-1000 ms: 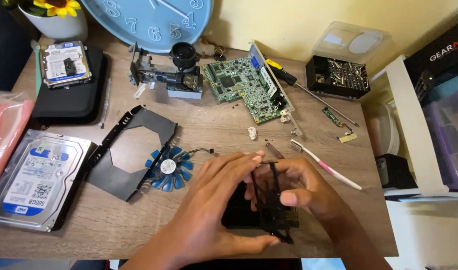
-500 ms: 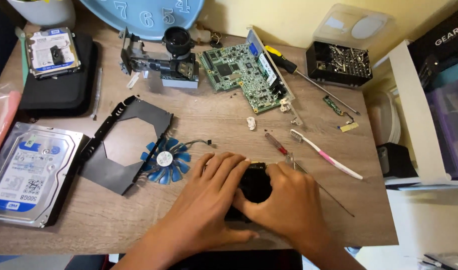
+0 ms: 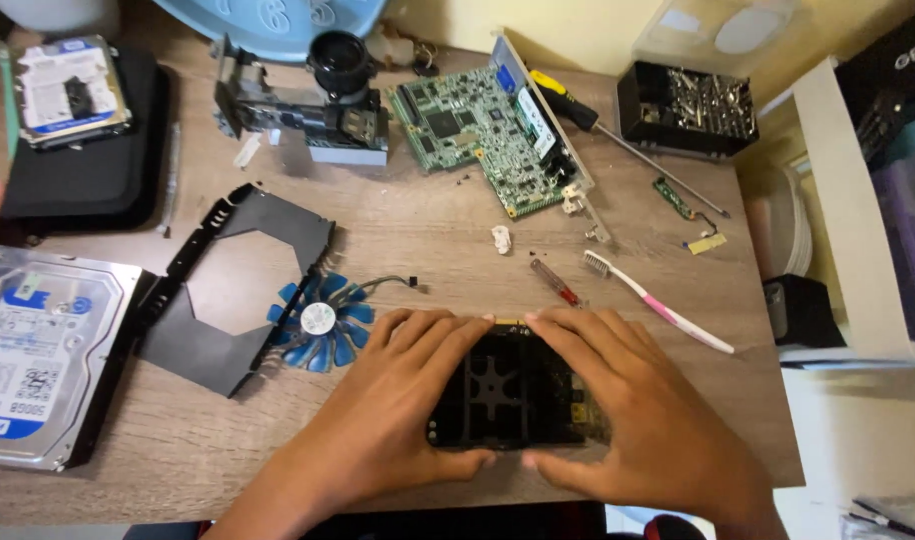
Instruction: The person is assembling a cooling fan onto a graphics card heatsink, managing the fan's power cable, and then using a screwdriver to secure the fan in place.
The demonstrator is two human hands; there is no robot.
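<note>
A black rectangular circuit card with a cross-shaped bracket lies flat on the wooden table near its front edge. My left hand grips its left side, fingers over the top edge and thumb under the front edge. My right hand clasps its right side in the same way. A blue fan with a thin cable lies just left of my left hand, beside a black plastic shroud.
A green circuit board, a yellow-handled screwdriver, a small red screwdriver, a pink-and-white toothbrush, two hard drives, a black case, a lens assembly and a black tray of screws lie around.
Both hands have brought the black card down from a tilted, raised hold to flat on the table. The view has shifted slightly.
</note>
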